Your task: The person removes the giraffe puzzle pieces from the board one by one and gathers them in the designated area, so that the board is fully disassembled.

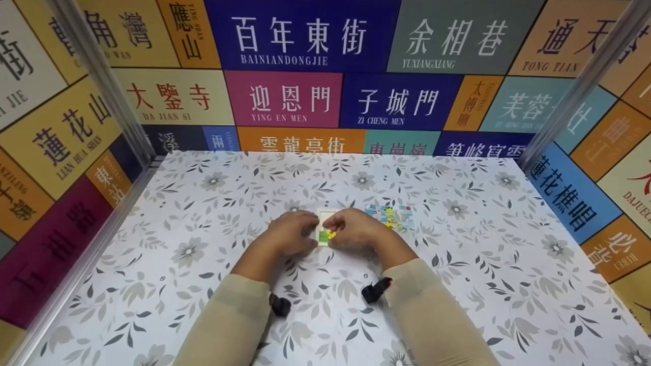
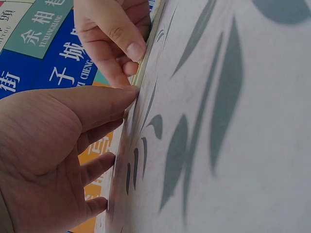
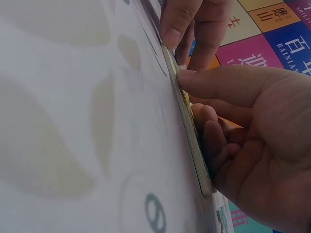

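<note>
A small puzzle board [image 1: 322, 214] with a pale rim lies flat between my two hands, a green patch and a yellow puzzle piece [image 1: 331, 234] showing in it. My left hand [image 1: 291, 234] rests at the board's left side. In the left wrist view, its thumb touches the near edge and the other fingers reach down to the tabletop, fairly straight. From the right, my right hand [image 1: 358, 230] reaches over the board, thumb and curled forefinger at the yellow piece. The right wrist view shows the board's edge [image 3: 192, 141] under that thumb; the palm hides part of the board.
Several loose blue, white and yellow puzzle pieces [image 1: 402, 218] lie in a pile just right of my right hand. A white flower-patterned cloth [image 1: 229, 320] covers the table. Printed sign panels [image 1: 300, 35] stand behind and at both sides.
</note>
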Action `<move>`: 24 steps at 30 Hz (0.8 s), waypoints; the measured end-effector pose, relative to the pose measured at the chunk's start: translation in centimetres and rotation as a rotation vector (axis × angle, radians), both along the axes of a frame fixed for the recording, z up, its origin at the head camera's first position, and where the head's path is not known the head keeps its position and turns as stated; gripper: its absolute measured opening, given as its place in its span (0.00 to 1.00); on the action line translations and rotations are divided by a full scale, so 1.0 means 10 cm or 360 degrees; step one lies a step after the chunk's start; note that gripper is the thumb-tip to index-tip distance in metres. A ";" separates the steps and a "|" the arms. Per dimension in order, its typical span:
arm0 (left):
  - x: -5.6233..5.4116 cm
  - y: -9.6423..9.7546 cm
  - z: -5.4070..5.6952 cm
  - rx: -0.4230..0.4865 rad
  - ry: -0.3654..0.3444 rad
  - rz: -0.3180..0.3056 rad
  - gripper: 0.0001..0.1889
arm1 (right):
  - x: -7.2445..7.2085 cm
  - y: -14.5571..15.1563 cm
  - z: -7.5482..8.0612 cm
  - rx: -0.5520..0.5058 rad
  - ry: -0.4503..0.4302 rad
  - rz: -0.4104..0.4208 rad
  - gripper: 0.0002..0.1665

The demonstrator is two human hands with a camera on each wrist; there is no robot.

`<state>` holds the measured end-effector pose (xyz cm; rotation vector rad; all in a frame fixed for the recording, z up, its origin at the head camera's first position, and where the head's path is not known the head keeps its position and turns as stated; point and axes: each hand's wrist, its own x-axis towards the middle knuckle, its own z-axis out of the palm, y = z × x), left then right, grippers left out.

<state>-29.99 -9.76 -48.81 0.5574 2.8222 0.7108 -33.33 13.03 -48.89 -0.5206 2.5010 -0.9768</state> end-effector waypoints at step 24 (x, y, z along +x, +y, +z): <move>0.01 0.00 0.03 0.0003 0.0016 -0.0008 0.32 | 0.06 -0.09 0.07 0.0126 0.0094 0.0035 0.27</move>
